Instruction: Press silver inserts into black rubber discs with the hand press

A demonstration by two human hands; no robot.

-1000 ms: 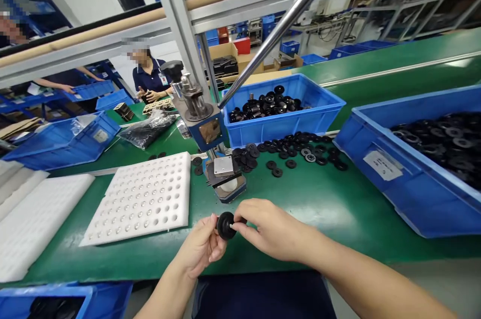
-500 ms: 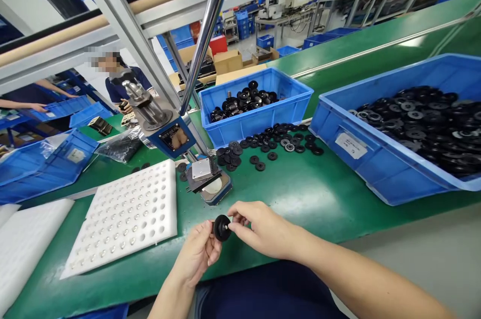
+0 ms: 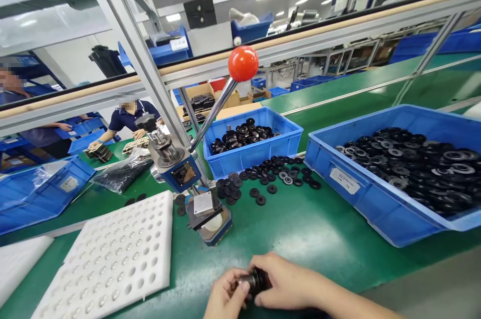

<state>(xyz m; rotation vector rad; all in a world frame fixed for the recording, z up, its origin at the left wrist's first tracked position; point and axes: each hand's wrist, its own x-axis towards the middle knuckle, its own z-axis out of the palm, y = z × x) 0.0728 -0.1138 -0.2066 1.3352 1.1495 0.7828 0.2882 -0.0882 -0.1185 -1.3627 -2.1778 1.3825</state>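
Both my hands meet at the bottom middle of the view, over the near edge of the green bench (image 3: 319, 229). My left hand (image 3: 224, 295) and my right hand (image 3: 282, 284) are closed together on one small black round part (image 3: 256, 280), which is mostly hidden by my fingers. A hand press (image 3: 180, 171) with a red ball lever (image 3: 243, 63) stands just beyond them, its base plate (image 3: 210, 219) a short way ahead of my hands. A white foam tray (image 3: 112, 259) with rows of holes lies to the left of my hands.
Loose black discs (image 3: 263, 184) lie scattered behind the press. A small blue bin (image 3: 255, 151) and a large blue bin (image 3: 376, 194) on the right hold more black parts. Blue bins (image 3: 33, 194) and a plastic bag (image 3: 120, 174) sit at left. Other people work beyond the frame rail.
The view has tilted upward, so my hands now sit lower in the picture. My fingers have closed more tightly round the black part, hiding most of it.
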